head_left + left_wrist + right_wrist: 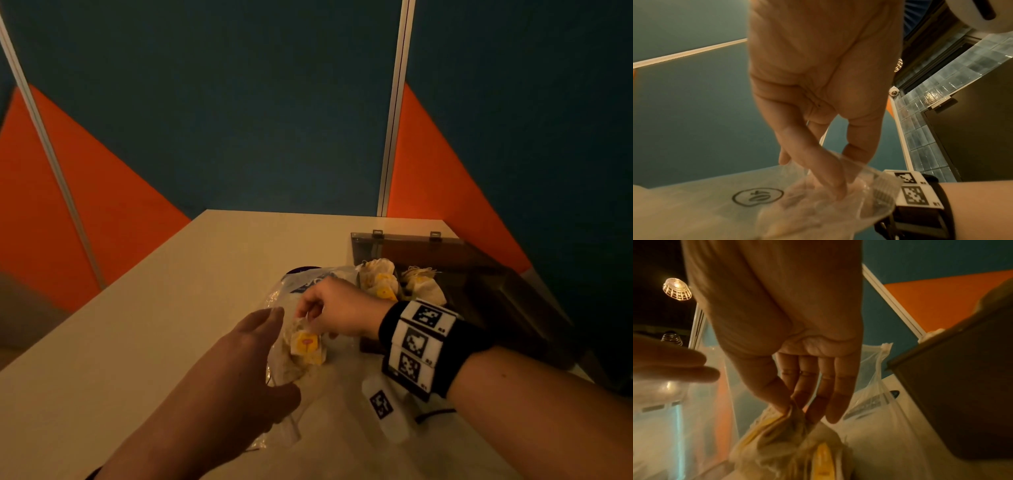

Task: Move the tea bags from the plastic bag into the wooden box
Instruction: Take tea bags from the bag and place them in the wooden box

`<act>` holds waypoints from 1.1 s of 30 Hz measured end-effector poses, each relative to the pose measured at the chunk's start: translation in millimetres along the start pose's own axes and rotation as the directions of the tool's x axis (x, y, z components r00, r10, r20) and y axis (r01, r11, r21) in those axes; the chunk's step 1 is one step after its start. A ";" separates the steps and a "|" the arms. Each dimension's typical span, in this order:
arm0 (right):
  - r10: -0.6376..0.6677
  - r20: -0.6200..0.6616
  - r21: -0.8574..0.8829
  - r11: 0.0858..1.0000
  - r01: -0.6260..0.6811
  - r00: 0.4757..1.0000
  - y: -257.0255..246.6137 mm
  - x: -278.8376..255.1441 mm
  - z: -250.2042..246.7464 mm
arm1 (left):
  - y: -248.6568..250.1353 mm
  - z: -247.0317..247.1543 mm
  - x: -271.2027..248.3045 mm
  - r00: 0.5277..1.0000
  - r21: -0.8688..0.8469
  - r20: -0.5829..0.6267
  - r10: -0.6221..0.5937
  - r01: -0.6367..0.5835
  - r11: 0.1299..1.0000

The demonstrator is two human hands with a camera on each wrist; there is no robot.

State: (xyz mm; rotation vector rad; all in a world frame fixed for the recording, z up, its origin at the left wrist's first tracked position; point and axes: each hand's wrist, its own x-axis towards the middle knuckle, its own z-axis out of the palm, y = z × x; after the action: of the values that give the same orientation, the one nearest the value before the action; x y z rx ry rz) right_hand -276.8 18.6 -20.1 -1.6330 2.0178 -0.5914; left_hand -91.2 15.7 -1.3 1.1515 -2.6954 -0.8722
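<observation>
A clear plastic bag [287, 363] lies on the table just left of a dark wooden box [507, 298] whose lid [407, 240] stands open. Several tea bags [380, 281] with yellow tags sit in the box. My right hand [310, 318] reaches into the bag's mouth and pinches the top of a tea bag bundle [306, 344] between thumb and fingers [783, 402]; the tea bag bundle [789, 439] hangs below them. My left hand [274, 353] is at the mouth with straight fingers [830, 175] against the plastic bag [818, 211] and the thumb spread apart.
A white block with a black-and-white marker [383, 407] lies on the table under my right wrist. Something dark and round [303, 270] shows behind the bag. Blue and orange partition walls [239, 120] close off the table [137, 325] at the back and sides.
</observation>
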 end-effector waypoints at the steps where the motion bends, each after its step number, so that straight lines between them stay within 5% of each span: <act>1: 0.005 -0.027 0.022 1.000 -0.004 1.000 0.8 -0.1 -3.3 | 0.1 0.0 0.5 1.000 0.005 0.002 -0.004 0.004 1.000; 6: 0.023 -0.096 0.129 0.992 -0.010 0.995 4.5 -0.7 -14.7 | -0.7 -0.3 2.5 1.000 0.007 0.007 -0.018 0.018 1.000; 13: 0.064 -0.007 0.212 0.975 -0.061 0.998 8.7 -4.0 -14.9 | -3.8 -1.1 4.3 1.000 -0.001 -0.001 -0.012 0.012 1.000; 21: 0.080 -0.026 0.186 0.980 -0.074 0.996 16.3 -0.6 -5.4 | -3.0 -1.3 5.4 1.000 0.027 0.015 0.006 -0.006 1.000; 33: 0.001 0.110 0.100 0.995 -0.012 0.994 -2.1 -3.5 2.4 | -1.2 -1.5 4.5 1.000 -0.007 0.016 -0.003 0.003 1.000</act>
State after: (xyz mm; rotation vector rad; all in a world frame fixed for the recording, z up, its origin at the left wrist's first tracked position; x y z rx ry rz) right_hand -273.1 21.6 -20.4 -1.5645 1.8834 -0.5785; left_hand -93.2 11.2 -1.2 1.1519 -2.7015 -0.8943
